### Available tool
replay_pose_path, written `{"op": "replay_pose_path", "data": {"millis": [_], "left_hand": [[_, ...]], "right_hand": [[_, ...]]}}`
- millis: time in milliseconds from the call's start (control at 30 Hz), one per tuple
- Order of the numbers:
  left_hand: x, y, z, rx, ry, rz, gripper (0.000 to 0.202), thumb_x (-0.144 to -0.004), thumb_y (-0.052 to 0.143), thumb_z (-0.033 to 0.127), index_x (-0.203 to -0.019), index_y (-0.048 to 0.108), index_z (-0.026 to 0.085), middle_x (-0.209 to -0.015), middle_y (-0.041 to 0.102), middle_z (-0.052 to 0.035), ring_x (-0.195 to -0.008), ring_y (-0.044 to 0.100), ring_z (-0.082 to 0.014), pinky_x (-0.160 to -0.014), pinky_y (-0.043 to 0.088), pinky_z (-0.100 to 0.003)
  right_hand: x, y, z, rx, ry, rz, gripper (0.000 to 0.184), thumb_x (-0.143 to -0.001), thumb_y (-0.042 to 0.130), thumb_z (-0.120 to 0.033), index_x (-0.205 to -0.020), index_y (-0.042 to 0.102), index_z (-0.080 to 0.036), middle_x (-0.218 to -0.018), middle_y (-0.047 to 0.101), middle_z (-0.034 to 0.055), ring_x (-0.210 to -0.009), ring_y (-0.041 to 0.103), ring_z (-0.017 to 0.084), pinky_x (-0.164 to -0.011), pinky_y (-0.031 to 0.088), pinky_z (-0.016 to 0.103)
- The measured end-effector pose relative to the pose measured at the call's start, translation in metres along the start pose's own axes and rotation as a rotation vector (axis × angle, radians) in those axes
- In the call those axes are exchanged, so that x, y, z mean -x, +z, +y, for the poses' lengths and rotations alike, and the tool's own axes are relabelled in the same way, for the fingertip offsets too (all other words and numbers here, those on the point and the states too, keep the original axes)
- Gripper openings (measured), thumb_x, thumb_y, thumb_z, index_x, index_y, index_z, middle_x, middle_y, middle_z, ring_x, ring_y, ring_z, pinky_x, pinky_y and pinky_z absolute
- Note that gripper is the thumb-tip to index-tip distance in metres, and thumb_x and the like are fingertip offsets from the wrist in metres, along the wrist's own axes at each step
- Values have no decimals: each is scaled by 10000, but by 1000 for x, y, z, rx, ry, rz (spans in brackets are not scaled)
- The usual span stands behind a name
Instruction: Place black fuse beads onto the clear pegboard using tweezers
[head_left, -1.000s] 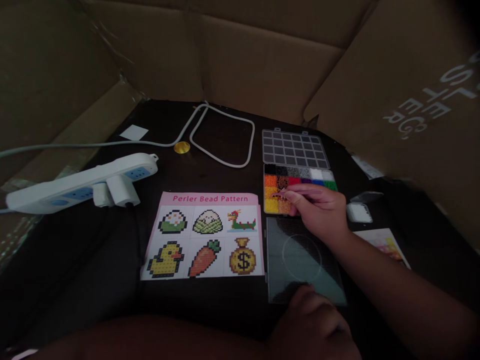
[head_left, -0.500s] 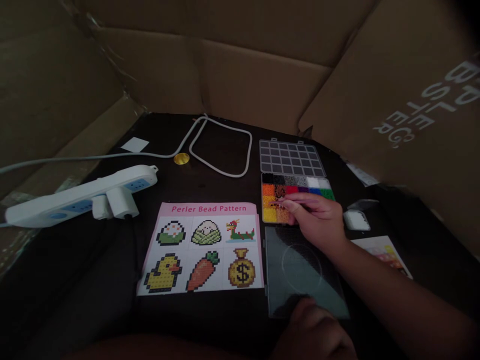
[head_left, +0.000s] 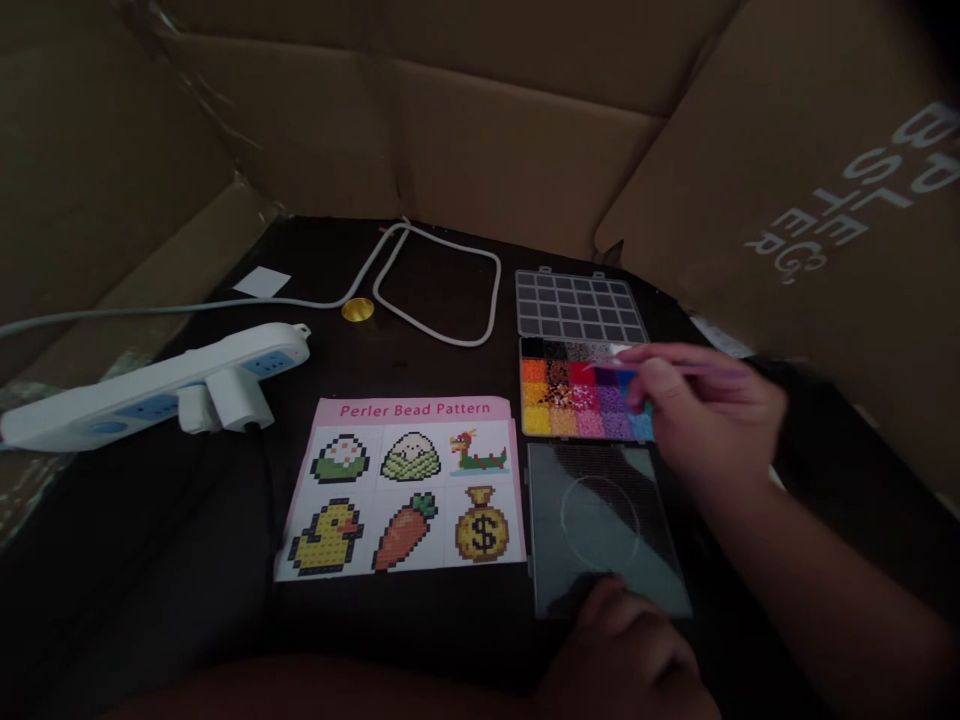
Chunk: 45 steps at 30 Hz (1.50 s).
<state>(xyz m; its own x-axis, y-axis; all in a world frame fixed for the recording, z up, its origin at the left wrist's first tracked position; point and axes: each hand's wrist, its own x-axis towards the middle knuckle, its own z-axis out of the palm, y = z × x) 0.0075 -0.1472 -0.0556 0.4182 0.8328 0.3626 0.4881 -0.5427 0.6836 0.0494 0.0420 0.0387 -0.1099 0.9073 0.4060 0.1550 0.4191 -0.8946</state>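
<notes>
My right hand [head_left: 701, 405] is closed around pink-purple tweezers [head_left: 694, 368], whose tips point left over the red part of the bead box [head_left: 525, 437]. That box lies open, its compartments filled with small beads sorted by colour. Just below it lies a clear square pegboard [head_left: 600, 515] with a round outline in its middle. At the pegboard's lower edge rests my left hand [head_left: 626, 650], fingers curled and in shadow; what they grip, if anything, is hidden. Whether the tweezers hold a bead is too small to tell.
A Perler bead pattern sheet [head_left: 442, 465] lies left of the pegboard. Further left are a white power strip [head_left: 135, 385] with plugs, a looped white cable [head_left: 495, 290], a gold disc [head_left: 358, 310] and a white paper square [head_left: 262, 282]. Cardboard walls [head_left: 510, 130] enclose the table.
My right hand has moved right and slightly up with the tweezers, from the yellow and brown beads to above the red ones. My left hand stays at the pegboard. The view has shifted slightly.
</notes>
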Motion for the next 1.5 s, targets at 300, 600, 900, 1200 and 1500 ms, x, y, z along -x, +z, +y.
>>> {"op": "replay_pose_path", "data": {"millis": [300, 600, 900, 1200, 1500], "left_hand": [[2, -18, 0, -387, 142, 138, 285, -875, 588, 437, -1027, 614, 198, -1306, 599, -125, -1276, 507, -263, -1025, 443, -407], [-5, -22, 2, -523, 210, 180, 229, -888, 587, 404, -984, 588, 196, -1250, 643, -114, -1221, 566, -235, -1079, 353, -370], [-6, -20, 4, -499, 169, 252, 96, -913, 578, 283, -964, 616, 211, -1222, 665, -67, -1176, 604, -202, -1061, 373, -338], [-1, -19, 5, -491, 166, 243, 132, -916, 584, 302, -987, 619, 197, -1248, 652, -86, -1217, 584, -211, -1088, 349, -353], [1, -22, 17, -347, 168, 255, 99, -924, 581, 275, -914, 651, 206, -1220, 666, 4, -1234, 539, -135, -1099, 372, -279]], "right_hand": [[10, -88, 2, -178, 143, 264, 80, -837, 722, -295, -871, 706, -225, -684, 672, 22, -507, 619, 162, -517, 530, 332], [19, -98, 23, -349, 386, 108, 205, -727, 799, -290, -779, 625, -195, -541, 596, -31, -433, 549, 111, -428, 459, 238], [31, -89, 36, 12, 226, 79, 81, -787, 767, -254, -855, 749, -215, -692, 680, 7, -570, 648, 129, -555, 563, 262], [35, -87, 36, 163, 161, 76, 79, -773, 776, -239, -851, 769, -227, -851, 732, 23, -621, 689, 136, -593, 607, 267], [35, -88, 37, 192, 165, 174, 87, -763, 800, -271, -820, 763, -216, -757, 725, 11, -547, 657, 115, -524, 570, 229]]}}
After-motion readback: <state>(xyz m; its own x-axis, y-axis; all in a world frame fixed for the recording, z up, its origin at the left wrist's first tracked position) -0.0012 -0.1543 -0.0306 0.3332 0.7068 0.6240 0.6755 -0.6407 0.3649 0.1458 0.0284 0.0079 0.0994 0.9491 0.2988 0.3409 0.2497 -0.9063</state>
